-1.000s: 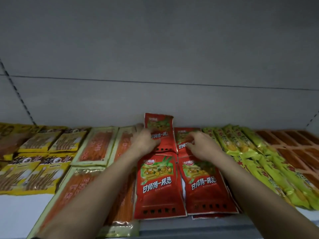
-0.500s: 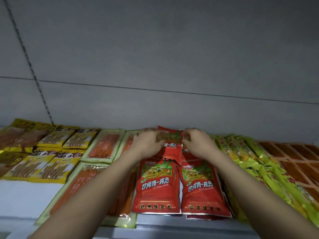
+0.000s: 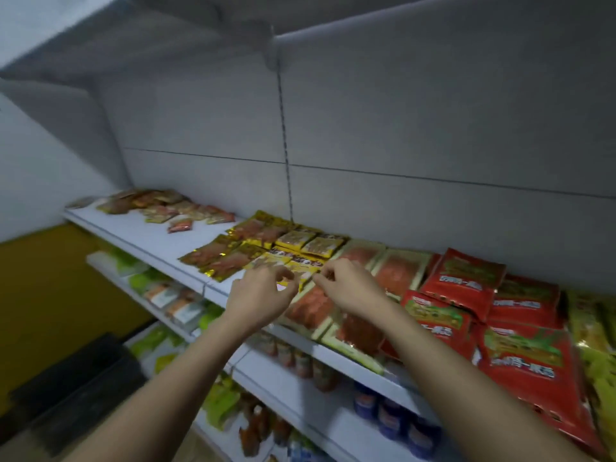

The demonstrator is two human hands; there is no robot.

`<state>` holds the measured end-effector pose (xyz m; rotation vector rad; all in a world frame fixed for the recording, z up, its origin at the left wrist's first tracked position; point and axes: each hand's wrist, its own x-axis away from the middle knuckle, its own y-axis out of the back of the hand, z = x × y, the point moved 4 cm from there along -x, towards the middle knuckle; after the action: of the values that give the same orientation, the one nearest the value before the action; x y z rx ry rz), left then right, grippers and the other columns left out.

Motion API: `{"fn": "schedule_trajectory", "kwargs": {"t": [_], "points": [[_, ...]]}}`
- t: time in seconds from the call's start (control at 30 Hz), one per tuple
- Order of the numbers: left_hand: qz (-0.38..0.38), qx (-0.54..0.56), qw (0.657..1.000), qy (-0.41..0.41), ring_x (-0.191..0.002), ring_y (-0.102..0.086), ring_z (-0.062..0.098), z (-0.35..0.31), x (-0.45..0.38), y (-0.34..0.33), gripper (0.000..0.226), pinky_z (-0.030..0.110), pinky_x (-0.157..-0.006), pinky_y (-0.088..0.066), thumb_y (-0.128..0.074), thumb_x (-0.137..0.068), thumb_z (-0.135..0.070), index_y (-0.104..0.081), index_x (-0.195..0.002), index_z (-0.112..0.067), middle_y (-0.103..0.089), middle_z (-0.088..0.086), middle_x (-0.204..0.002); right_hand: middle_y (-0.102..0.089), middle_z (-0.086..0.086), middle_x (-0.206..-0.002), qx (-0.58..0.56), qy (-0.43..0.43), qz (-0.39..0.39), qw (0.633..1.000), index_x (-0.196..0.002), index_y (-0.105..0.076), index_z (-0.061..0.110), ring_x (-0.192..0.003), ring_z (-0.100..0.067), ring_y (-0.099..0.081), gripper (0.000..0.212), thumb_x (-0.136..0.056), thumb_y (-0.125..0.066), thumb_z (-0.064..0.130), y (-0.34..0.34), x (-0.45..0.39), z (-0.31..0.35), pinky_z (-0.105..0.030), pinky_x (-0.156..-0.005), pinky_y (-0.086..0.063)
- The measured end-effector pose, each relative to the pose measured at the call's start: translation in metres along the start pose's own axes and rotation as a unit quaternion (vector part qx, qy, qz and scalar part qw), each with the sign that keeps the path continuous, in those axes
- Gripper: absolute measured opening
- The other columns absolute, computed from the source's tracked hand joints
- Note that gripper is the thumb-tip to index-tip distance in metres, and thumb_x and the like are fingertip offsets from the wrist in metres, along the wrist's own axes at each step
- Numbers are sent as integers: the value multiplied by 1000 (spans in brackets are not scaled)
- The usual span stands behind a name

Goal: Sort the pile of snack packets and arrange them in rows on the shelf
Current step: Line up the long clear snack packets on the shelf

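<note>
four red packets (image 3: 465,280) right of both hands

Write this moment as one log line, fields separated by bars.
left hand: empty, over yellow packets | right hand: empty, beside it | red packets: in rows on shelf

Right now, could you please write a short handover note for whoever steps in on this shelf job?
Left hand and right hand: both hang over the yellow packets, fingers curled; blur hides whether either holds anything.
On the shelf: yellow packets in rows at centre, orange packets beside them, red packets to the right, green packets at the far right.
Done: those groups lie in rows.
Left: the loose pile at the far left end looks unsorted.
</note>
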<state>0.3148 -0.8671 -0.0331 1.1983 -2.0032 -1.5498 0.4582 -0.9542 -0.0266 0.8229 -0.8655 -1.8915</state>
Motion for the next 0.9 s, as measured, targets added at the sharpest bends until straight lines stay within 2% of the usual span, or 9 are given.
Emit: {"fn": "schedule_trajectory", "kwargs": {"t": [0.13, 0.27, 0.37, 0.47, 0.53, 0.63, 0.77, 0.9], "points": [[-15, 2, 998, 54, -110, -61, 20, 67, 19, 40, 32, 38, -87, -51, -53, -94, -52, -69, -114, -34, -68, -8, -116, -67, -7, -76, -1, 58, 48, 997, -77, -61, 8, -75, -29, -62, 35, -96, -52, 37, -33, -14, 75, -39, -68, -50], [-9, 13, 995, 102, -94, -66, 14, 139, 34, 71, 34, 34, -79, -56, -52, -94, -54, -70, -110, -32, -70, -11, -105, -68, -6, -80, 16, 100, 95, 990, -80, -63, 12, -77, -27, -61, 33, -97, -53, 38, -78, -31, 140, -39, -68, -50], [-18, 13, 992, 122, -86, -64, 12, 202, 38, 98, 32, 29, -68, -51, -53, -95, -53, -70, -110, -30, -69, -10, -109, -69, -7, -83, 26, 119, 118, 985, -83, -66, 13, -81, -28, -62, 31, -96, -54, 38, -123, -54, 191, -38, -68, -50], [-28, 15, 991, 129, -92, -62, 11, 268, 33, 123, 34, 28, -64, -45, -51, -97, -52, -68, -116, -31, -68, -9, -114, -69, -9, -83, 21, 132, 139, 981, -87, -67, 11, -80, -27, -64, 30, -96, -54, 36, -177, -79, 248, -39, -68, -52], [-35, 14, 990, 135, -97, -63, 13, 311, 27, 135, 32, 29, -66, -47, -51, -96, -52, -69, -115, -32, -68, -8, -113, -66, -8, -78, 18, 142, 156, 977, -80, -62, 12, -76, -27, -62, 31, -97, -53, 36, -213, -94, 285, -36, -60, -47], [-25, 7, 990, 139, -92, -62, 11, 368, 18, 148, 30, 27, -60, -44, -52, -95, -51, -69, -112, -33, -69, -7, -108, -59, -2, -71, 17, 147, 162, 976, -69, -52, 18, -75, -27, -59, 34, -96, -51, 38, -256, -117, 329, -33, -55, -38], [-30, -5, 990, 141, -88, -63, 14, 428, -1, 168, 29, 28, -59, -43, -52, -94, -52, -69, -109, -34, -69, -7, -111, -65, 0, -79, 13, 133, 152, 979, -83, -64, 15, -78, -23, -62, 26, -95, -52, 35, -285, -152, 368, -35, -64, -49], [-26, -1, 991, 129, -94, -61, 13, 464, -31, 176, 32, 28, -63, -45, -52, -94, -49, -68, -115, -30, -66, -6, -112, -69, -1, -84, 18, 125, 134, 983, -90, -68, 13, -81, -20, -63, 24, -94, -54, 32, -301, -193, 386, -38, -71, -54]]}}
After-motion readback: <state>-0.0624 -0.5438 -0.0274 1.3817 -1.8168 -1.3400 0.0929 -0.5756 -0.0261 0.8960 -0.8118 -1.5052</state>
